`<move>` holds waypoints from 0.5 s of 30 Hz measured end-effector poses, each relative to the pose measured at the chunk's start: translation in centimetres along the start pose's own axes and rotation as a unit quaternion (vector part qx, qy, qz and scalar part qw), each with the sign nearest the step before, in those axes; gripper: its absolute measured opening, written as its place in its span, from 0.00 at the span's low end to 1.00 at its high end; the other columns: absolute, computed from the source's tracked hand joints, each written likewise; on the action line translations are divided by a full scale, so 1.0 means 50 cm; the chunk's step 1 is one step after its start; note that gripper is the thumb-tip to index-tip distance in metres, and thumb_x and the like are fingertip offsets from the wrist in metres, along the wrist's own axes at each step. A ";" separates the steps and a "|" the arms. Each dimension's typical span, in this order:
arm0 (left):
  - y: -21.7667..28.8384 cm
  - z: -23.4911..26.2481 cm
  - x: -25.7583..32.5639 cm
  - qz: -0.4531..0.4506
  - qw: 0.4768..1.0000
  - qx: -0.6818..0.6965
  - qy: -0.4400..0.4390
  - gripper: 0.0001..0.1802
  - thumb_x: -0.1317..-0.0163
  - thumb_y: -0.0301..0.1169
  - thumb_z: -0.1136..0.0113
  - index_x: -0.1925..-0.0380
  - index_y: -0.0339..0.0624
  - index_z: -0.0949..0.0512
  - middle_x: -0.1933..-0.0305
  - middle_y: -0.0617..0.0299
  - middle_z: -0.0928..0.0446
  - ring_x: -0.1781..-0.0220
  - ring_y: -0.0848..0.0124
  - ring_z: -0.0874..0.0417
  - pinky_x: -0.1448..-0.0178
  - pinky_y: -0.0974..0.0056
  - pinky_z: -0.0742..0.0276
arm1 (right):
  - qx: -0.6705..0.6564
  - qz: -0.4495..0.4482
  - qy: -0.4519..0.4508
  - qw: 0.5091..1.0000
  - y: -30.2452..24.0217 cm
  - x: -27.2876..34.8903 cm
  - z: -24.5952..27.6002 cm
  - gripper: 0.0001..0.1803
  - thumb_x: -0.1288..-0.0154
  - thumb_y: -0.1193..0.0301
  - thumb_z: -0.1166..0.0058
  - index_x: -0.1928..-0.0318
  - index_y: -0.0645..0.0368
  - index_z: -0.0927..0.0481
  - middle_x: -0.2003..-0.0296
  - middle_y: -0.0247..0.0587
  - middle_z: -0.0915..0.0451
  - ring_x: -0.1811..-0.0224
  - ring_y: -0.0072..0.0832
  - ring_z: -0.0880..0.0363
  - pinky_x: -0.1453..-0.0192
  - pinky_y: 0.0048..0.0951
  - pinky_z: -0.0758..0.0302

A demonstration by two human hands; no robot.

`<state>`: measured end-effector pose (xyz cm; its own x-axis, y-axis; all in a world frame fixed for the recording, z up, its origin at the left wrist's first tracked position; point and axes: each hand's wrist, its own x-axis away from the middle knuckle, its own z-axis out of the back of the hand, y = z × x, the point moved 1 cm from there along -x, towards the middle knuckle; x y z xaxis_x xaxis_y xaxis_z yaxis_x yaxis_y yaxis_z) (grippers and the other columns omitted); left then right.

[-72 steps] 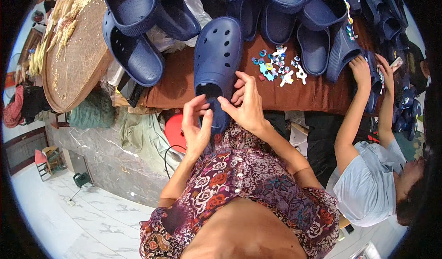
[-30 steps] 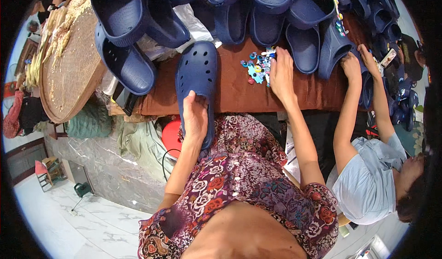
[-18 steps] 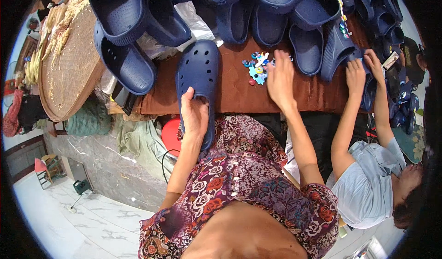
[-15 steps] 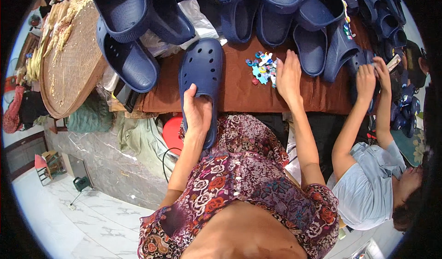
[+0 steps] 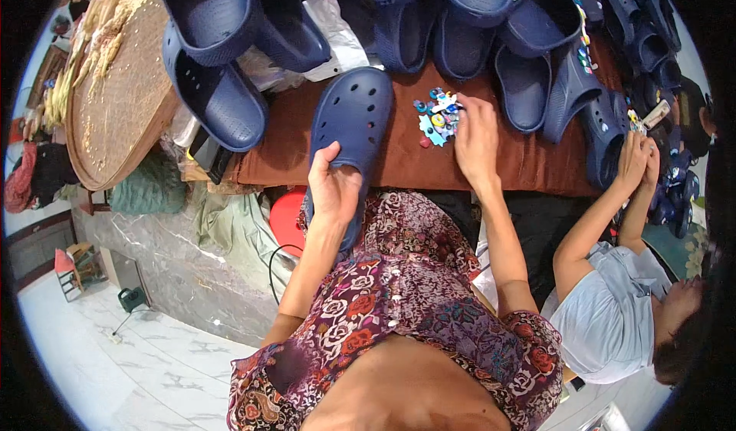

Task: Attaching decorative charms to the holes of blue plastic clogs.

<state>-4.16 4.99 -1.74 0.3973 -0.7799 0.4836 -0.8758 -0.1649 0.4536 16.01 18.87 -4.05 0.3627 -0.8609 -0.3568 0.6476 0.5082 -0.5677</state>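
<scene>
A navy blue clog (image 5: pixel 349 117) with round holes in its upper is held toe-up over the front edge of the table. My left hand (image 5: pixel 335 190) grips it at the opening, the thumb on top and the other fingers hidden inside or beneath. Just right of it lies a small pile of colourful shoe charms (image 5: pixel 437 124), white, blue, yellow and red. My right hand (image 5: pixel 477 144) is at the pile's right edge with its fingers bent in. Its fingertips touch the charms, and whatever is between them is hidden.
Many navy clogs (image 5: pixel 521 86) line the back of the brown-covered table (image 5: pixel 284 155). Plastic bags (image 5: pixel 337 36) lie among them. A co-worker's hands (image 5: pixel 640 159) are at a clog on the right. A round woven tray (image 5: pixel 126 117) stands left, and a red stool (image 5: pixel 287 220) below.
My right hand has curled its fingers in toward the charms from lying flatter beside them. The clog in my left hand has shifted slightly right. The co-worker's hands have moved lower and closer together.
</scene>
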 end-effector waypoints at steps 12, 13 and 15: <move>-0.014 0.012 -0.005 0.030 1.000 0.004 -0.006 0.25 0.40 0.28 0.47 0.42 0.30 0.32 0.43 0.50 0.25 0.42 0.58 0.23 0.34 0.54 0.31 | 0.105 0.011 -0.038 0.994 -0.006 -0.040 -0.020 0.16 0.42 0.70 0.39 0.52 0.55 0.22 0.60 0.42 0.23 0.56 0.43 0.25 0.50 0.41 0.34; -0.014 0.010 -0.006 0.035 0.999 0.007 -0.018 0.25 0.40 0.28 0.47 0.42 0.29 0.32 0.43 0.49 0.25 0.42 0.58 0.23 0.34 0.54 0.31 | 0.104 0.013 -0.039 0.994 -0.005 -0.041 -0.019 0.16 0.42 0.70 0.39 0.52 0.55 0.22 0.60 0.42 0.23 0.56 0.43 0.25 0.50 0.41 0.34; -0.008 0.004 -0.005 0.032 0.999 0.008 -0.024 0.25 0.41 0.27 0.48 0.42 0.28 0.33 0.43 0.48 0.25 0.42 0.57 0.23 0.34 0.54 0.31 | 0.011 -0.007 -0.035 0.999 -0.004 -0.041 -0.018 0.16 0.41 0.72 0.40 0.52 0.57 0.22 0.60 0.44 0.24 0.56 0.43 0.24 0.51 0.41 0.32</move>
<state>-3.93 5.14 -2.19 0.3270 -0.8168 0.4752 -0.9038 -0.1234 0.4099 14.56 20.56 -3.88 0.3989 -0.8679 -0.2962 0.6672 0.4962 -0.5555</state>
